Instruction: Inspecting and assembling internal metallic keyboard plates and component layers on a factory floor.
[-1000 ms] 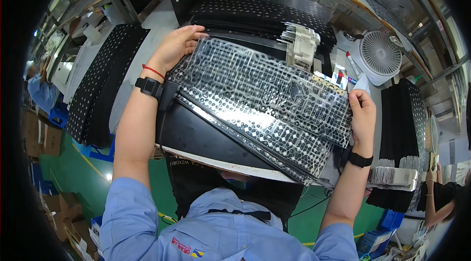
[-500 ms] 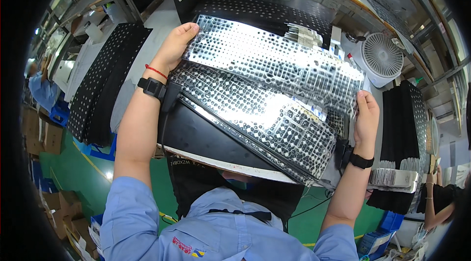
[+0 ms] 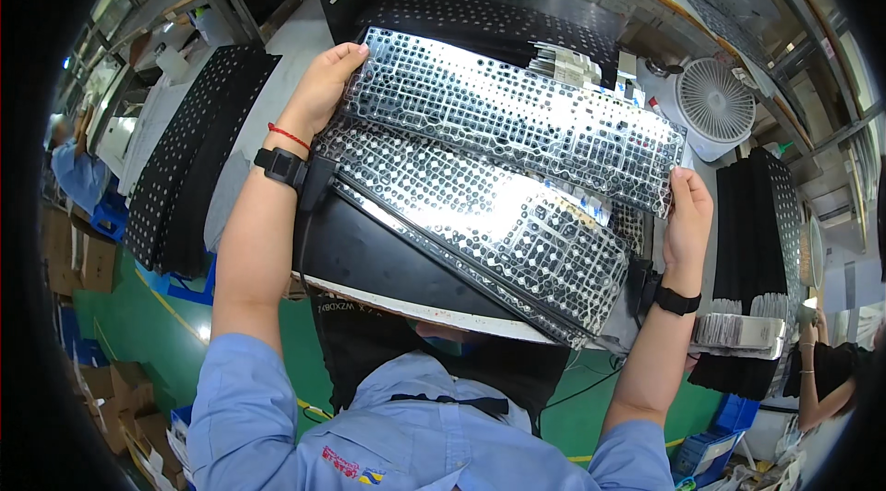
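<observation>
So the left hand [image 3: 323,89] is pinching the far-left corner of a clear, dotted sheet [image 3: 508,108], thumb on top, and the right hand [image 3: 686,219] is gripping the near-right corner, so both are closed on it and it's hanging stretched between them, above the work area. Compared with a second ago, they're holding it higher and further from the body, and the lower dotted sheet [image 3: 434,182] is showing way more of itself instead of hiding underneath. I'd guess that's helping, since the dot patterns on the two are now reading separately, though glare is washing out patches of both. A slim black bar [image 3: 434,244] is running along the lower sheet's near side. Further out, black spotted strips [image 3: 189,159] are lying on the left of the tabletop [image 3: 297,43], and a white fan [image 3: 717,103] is standing off to the right, near more black strips [image 3: 746,223].
</observation>
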`<state>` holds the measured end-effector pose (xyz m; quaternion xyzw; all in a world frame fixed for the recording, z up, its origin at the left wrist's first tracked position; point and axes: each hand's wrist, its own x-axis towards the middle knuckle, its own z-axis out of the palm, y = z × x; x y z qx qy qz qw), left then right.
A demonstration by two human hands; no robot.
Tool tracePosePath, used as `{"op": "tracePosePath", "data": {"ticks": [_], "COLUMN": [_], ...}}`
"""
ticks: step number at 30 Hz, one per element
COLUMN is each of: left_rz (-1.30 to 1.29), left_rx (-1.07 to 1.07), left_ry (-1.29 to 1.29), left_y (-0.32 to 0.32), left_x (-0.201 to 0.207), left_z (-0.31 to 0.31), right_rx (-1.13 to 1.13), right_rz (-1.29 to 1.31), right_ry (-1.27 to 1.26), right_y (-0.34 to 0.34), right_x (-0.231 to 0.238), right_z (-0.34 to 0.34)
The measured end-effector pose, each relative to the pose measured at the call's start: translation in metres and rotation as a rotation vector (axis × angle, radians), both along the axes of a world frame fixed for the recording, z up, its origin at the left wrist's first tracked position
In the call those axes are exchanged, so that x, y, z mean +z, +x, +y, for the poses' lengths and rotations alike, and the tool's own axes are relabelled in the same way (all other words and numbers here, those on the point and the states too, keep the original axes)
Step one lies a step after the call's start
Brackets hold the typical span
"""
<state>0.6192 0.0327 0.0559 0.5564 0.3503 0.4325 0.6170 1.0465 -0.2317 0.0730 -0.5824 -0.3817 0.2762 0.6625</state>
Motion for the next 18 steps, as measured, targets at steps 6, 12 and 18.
{"op": "tracePosePath", "data": {"ticks": [6,12,18], "left_rz": [0.016,0.079,-0.209], "left_rx": [0.036,0.093,0.028], "left_ry": [0.021,0.139,0.165], "left_y": [0.001,0.000,-0.012], "left_x": [0.000,0.002,0.002], "left_z": [-0.001,-0.002,0.002], "right_rx": [-0.027,-0.058,-0.086], "right_rz": [-0.022,-0.049,-0.035], "right_ry": [0.020,0.089,0.144], "right_y": [-0.006,-0.001,-0.004], "right_x": [0.003,0.001,0.008], "right_z": [0.001,-0.001,-0.006]}}
